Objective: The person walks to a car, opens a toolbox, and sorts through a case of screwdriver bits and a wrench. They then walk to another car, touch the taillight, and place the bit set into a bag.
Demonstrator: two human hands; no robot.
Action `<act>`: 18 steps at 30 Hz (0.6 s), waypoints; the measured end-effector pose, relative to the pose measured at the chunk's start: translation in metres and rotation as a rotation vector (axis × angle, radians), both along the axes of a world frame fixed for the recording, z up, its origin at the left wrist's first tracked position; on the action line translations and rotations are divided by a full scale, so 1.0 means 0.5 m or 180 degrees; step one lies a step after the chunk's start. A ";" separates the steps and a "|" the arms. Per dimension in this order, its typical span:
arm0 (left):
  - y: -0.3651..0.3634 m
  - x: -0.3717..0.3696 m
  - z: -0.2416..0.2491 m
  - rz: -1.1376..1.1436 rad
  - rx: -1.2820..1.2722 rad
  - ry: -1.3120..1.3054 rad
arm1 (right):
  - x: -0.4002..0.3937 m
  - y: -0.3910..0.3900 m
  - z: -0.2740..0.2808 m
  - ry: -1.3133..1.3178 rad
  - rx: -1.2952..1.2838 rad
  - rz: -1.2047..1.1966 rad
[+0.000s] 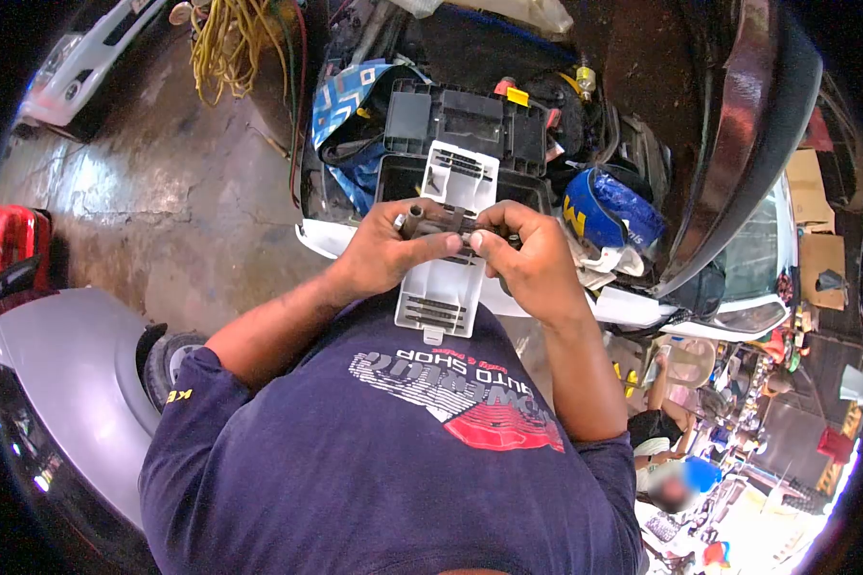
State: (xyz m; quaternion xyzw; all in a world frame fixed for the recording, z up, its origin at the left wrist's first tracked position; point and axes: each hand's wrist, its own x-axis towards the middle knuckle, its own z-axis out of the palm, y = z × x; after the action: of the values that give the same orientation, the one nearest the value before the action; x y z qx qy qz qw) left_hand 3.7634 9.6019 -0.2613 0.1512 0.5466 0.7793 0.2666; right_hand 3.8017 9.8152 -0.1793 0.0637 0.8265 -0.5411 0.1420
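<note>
Fingers of the left hand [385, 251] pinch a tool [413, 223] above the open case [441, 278]; I cannot tell what the right hand [527, 257] grips. Staying low suits such small bits [435, 311].

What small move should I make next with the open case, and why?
I'd probably hold the case level first. It is open, with dark bits in its near end, while the left hand and right hand come together over its middle at a dark tool. A tilt might spill the bits.
</note>
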 end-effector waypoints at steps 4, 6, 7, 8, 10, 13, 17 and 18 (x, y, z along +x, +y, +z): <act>-0.003 0.000 -0.015 0.0042 -0.0251 0.0111 | 0.019 -0.002 -0.002 0.0257 0.0179 -0.0009; -0.002 0.001 -0.014 0.0056 -0.0221 0.0139 | 0.028 -0.001 0.004 0.0115 0.0181 -0.0057; -0.003 0.001 -0.013 0.0068 -0.0199 0.0168 | 0.031 0.002 0.004 0.0017 0.0187 -0.0121; -0.003 0.000 -0.015 0.0071 -0.0196 0.0168 | 0.033 0.003 0.004 -0.0077 0.0193 -0.0183; 0.001 -0.001 -0.020 0.0076 -0.0240 0.0252 | 0.036 0.005 -0.001 -0.0031 0.0142 -0.0174; 0.003 -0.001 -0.022 0.0046 -0.0286 0.0254 | 0.047 0.024 -0.022 -0.0032 -0.0124 -0.0279; -0.020 -0.013 -0.013 0.0168 0.0054 -0.0142 | 0.064 0.086 -0.016 0.0047 -0.0719 -0.0619; -0.022 -0.012 -0.020 0.0143 0.0047 -0.0145 | 0.072 0.089 -0.013 0.0046 -0.0725 -0.0644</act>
State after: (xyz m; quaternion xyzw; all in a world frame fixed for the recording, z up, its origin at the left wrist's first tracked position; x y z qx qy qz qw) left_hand 3.7576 9.5907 -0.2714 0.1231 0.5378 0.7924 0.2603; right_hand 3.8377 9.8598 -0.1857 0.1263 0.7501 -0.6433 0.0870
